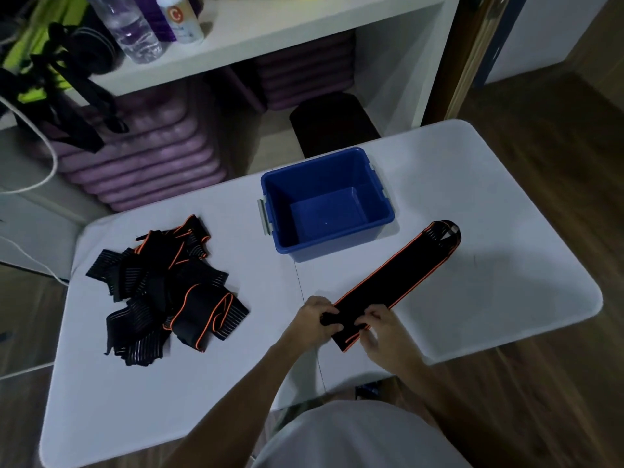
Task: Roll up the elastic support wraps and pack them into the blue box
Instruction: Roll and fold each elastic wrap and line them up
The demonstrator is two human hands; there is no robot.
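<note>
Both hands work 1 wrap (pixel 398 276), black w/ orange edging, laid flat & diagonal on the white table (pixel 506 265). Its near end sits at the table's front edge by the person; its far end, w/ a loop, lies just right of the blue box (pixel 327 204), apart from it. Left hand (pixel 319 320) has fingers curled round the wrap's left side at the near end, where a small roll is started; right hand (pixel 378 324) pinches the right side of the same end, fingers bent over the fabric. The 2 hands are near each other, w/ the rolled bit between them. The box stands upright at the table's back centre, open top, gray latch on its left side, nothing visible inside. The pile of unrolled wraps (pixel 169 285) sits on the table's left half, well apart from the box & hands: tangled black strips w/ orange trim & thin pale ribbing; can't tell exact count. Behind the table a white shelf unit (pixel 304 25) carries a clear bottle (pixel 130 27) & a white bottle (pixel 179 16); purple mats (pixel 152 157) are stacked below, beside a dark round stool (pixel 332 125). Floor is dark wood.
</note>
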